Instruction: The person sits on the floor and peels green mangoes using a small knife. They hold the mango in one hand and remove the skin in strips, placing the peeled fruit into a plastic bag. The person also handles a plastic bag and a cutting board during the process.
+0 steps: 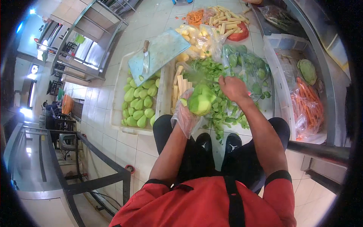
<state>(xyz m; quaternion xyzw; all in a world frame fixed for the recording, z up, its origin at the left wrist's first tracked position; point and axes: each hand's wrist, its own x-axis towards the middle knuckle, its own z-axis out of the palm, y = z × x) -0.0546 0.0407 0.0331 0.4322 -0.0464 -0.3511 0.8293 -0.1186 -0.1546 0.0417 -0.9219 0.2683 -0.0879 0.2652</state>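
Observation:
My left hand [185,113], in a clear plastic glove, holds a partly peeled round green vegetable [202,100] above a heap of leafy greens [224,109]. To its right, my right hand [234,88] is closed around the handle of a tool whose blurred blade reaches left above the vegetable; its exact kind cannot be told. A white crate [114,105] at the left contains many peeled, pale green pear-shaped vegetables [138,105]. Across its far corner lies a light-blue cutting board [167,45], with a wooden-handled cleaver [145,61] on it.
Cut pale sticks [180,85] stand left of the greens. Beyond are bagged yellow vegetables [195,39], carrot pieces [195,17] and bagged green vegetables [249,61]. At right, a plastic bin [279,93] contains bagged carrots [307,105] and a cabbage [307,71]. A black metal frame [99,181] stands lower left.

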